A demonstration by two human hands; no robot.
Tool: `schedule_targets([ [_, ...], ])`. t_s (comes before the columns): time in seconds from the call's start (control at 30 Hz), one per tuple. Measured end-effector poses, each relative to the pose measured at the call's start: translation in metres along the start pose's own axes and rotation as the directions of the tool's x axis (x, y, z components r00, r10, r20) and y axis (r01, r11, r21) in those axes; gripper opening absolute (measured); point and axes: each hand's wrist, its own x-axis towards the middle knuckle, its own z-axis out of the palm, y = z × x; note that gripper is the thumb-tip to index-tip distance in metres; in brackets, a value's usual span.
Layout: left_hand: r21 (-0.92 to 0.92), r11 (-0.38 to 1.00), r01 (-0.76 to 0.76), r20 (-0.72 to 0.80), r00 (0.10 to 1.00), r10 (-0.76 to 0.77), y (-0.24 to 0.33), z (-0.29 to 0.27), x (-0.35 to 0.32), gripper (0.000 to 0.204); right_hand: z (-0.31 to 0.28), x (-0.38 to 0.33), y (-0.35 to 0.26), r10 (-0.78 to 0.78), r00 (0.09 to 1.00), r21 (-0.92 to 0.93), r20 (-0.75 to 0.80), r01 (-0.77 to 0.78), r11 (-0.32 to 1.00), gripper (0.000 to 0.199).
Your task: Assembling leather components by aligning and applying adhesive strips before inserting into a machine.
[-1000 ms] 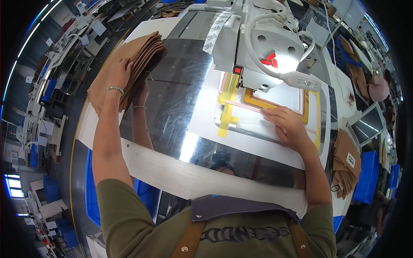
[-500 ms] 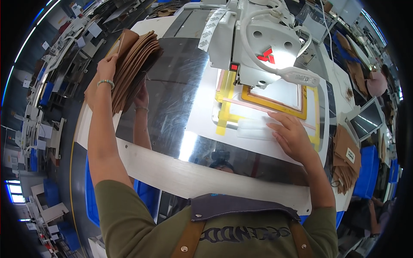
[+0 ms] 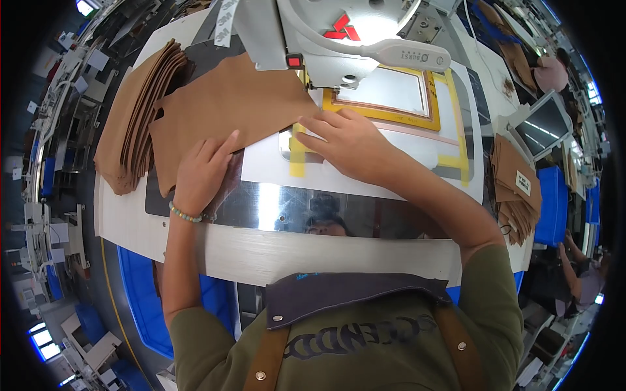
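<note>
A brown leather-like panel point(image 3: 235, 98) with a notch in its left edge lies across the metal plate, partly over the white sheet. My left hand point(image 3: 202, 173), wearing a beaded bracelet, rests on the panel's near edge with its fingers stretched out. At the panel's right corner, my right hand point(image 3: 352, 146) has its fingertips closed on the edge. Left of the panel leans a thick stack of similar brown panels point(image 3: 134, 124). Just beyond my right hand sits a yellow frame point(image 3: 430, 98) with a white window, under the white machine head point(image 3: 261, 32).
Yellow tape strips point(image 3: 297, 166) mark the white sheet. A cable and a grey handheld controller point(image 3: 411, 53) hang by the machine head. To the right are another brown stack point(image 3: 515, 189), a blue bin point(image 3: 551, 205) and a tilted screen point(image 3: 541, 127). Another blue bin point(image 3: 140, 293) stands below the table's left side.
One brown panel now lies right of the stack, toward the yellow frame. My left hand has left the stack and moved right and nearer. My right hand has shifted left to the panel's corner.
</note>
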Motion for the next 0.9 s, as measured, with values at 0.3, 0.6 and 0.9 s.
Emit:
schedule_targets([
  [0.3,0.150,0.983,0.105,-0.141,0.986,-0.084,-0.053,-0.018,-0.085,0.023,0.045,0.024,0.013,0.038,0.999,-0.206,-0.016,-0.040,0.978,0.015],
  [0.6,0.211,0.976,0.049,-0.079,0.996,-0.033,-0.081,-0.004,-0.046,0.028,0.024,-0.007,0.011,0.040,0.987,-0.267,-0.154,-0.081,0.960,0.007],
  [0.9,0.009,0.890,-0.456,-0.133,0.881,0.453,-0.023,0.047,0.098,0.038,-0.051,-0.124,0.052,0.227,0.974,-0.384,-0.011,-0.214,0.898,0.010],
])
